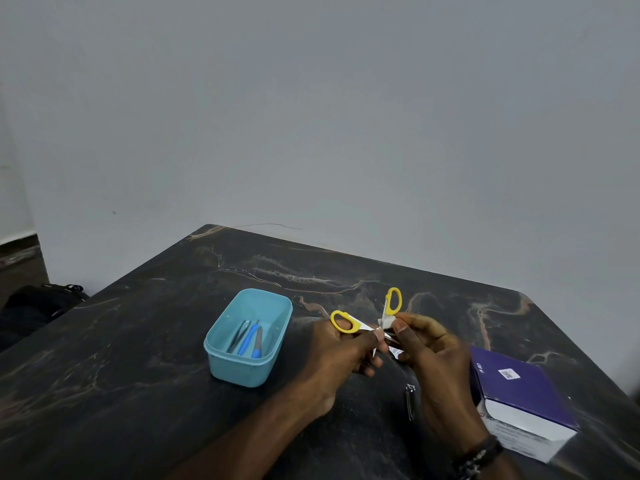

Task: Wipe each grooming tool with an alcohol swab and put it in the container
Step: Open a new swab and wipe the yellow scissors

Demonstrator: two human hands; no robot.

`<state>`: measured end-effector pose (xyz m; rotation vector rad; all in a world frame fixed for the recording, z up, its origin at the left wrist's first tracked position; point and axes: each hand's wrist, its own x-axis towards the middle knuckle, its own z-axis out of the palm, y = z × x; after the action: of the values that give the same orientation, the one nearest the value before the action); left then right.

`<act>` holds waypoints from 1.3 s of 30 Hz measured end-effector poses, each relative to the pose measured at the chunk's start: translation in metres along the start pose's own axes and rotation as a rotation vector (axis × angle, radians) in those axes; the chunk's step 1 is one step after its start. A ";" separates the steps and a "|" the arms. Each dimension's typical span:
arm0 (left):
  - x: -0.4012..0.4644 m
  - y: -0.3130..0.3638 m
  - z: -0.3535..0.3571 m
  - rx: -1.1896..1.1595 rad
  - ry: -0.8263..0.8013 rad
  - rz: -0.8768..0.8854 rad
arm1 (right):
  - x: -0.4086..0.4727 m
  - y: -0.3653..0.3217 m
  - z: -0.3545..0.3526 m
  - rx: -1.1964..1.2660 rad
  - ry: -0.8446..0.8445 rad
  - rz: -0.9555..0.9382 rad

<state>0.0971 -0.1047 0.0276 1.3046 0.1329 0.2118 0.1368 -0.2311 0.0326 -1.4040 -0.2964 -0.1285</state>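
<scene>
Small scissors [392,301] with yellow handles are held spread wide above the dark marble table [173,323]. My left hand [341,358] grips the left handle and blade. My right hand [427,348] pinches a white alcohol swab [388,322] around the other blade near the pivot. A light blue container [273,370] stands to the left of my hands and holds several tools, among them tweezers and a blue-handled tool [248,340]. A metal nail clipper [410,400] lies on the table between my wrists.
A purple and white box [526,393] sits at the right, close to my right wrist and the table's right edge. A dark bag [38,303] lies on the floor beyond the table's left edge. A grey wall rises behind the table.
</scene>
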 end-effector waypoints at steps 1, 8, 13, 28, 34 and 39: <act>0.000 0.000 0.000 -0.001 0.001 0.000 | 0.000 0.000 0.000 -0.004 -0.006 -0.006; -0.001 -0.001 0.000 0.004 -0.016 -0.002 | -0.001 0.000 -0.001 0.023 -0.005 -0.007; 0.000 -0.001 0.000 0.015 -0.031 -0.002 | -0.001 -0.001 -0.001 0.043 0.014 0.001; -0.002 -0.004 -0.001 0.078 -0.036 0.067 | 0.001 0.002 -0.003 -0.014 0.024 0.014; -0.001 -0.005 -0.002 0.086 -0.050 0.072 | 0.002 0.003 -0.005 -0.028 -0.035 0.049; 0.000 -0.006 -0.001 0.138 -0.036 0.065 | 0.002 0.003 -0.006 -0.008 -0.034 0.067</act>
<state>0.0970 -0.1052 0.0215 1.4509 0.0756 0.2376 0.1406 -0.2364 0.0298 -1.4234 -0.2763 -0.0507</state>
